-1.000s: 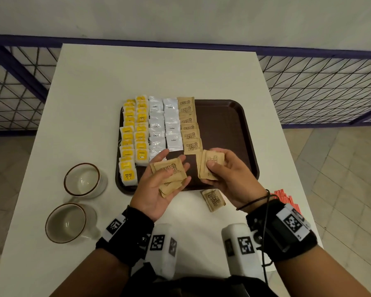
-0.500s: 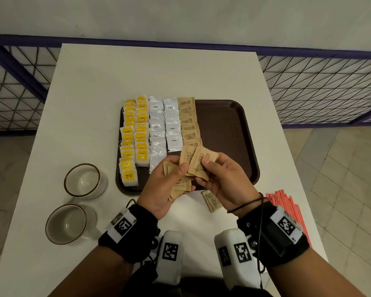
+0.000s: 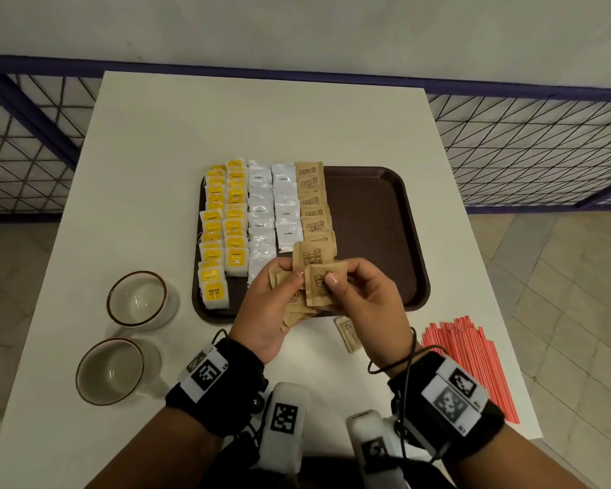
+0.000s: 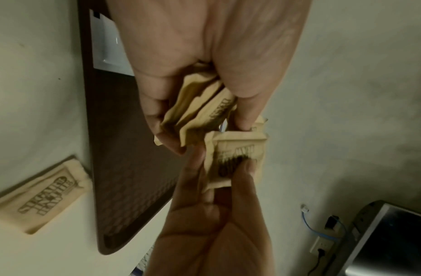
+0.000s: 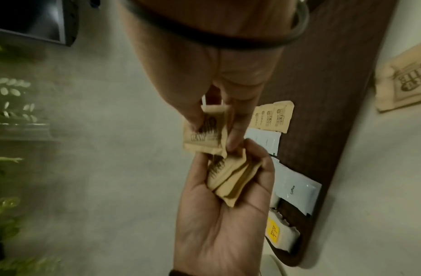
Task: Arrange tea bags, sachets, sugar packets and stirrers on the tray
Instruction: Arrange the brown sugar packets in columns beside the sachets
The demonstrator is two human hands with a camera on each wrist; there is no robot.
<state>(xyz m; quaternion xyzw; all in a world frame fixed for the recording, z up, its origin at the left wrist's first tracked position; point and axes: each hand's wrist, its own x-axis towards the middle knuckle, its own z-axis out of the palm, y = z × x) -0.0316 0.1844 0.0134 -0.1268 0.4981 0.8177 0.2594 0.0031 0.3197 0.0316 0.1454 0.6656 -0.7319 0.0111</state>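
Observation:
A dark brown tray [image 3: 374,220] holds columns of yellow tea bags [image 3: 226,220], white coffee sachets [image 3: 272,206] and brown sugar packets [image 3: 313,202] on its left half. Over the tray's near edge, my left hand [image 3: 272,305] grips a small stack of brown sugar packets [image 4: 195,110] [image 5: 228,177]. My right hand [image 3: 360,301] pinches one sugar packet [image 3: 323,282] [image 4: 238,158] [image 5: 204,132] between thumb and fingers, right beside that stack. One more sugar packet [image 3: 348,333] [image 4: 42,196] lies on the table just below the tray. Red stirrers [image 3: 473,361] lie at the table's right edge.
Two empty cups with brown rims [image 3: 138,300] [image 3: 112,370] stand on the white table [image 3: 261,118] left of the tray. The tray's right half is bare. A purple railing with wire mesh [image 3: 526,153] runs behind the table.
My hands came together over the tray's near edge. The right hand's packet now sits against the left hand's stack, and the left hand has turned inward around its packets.

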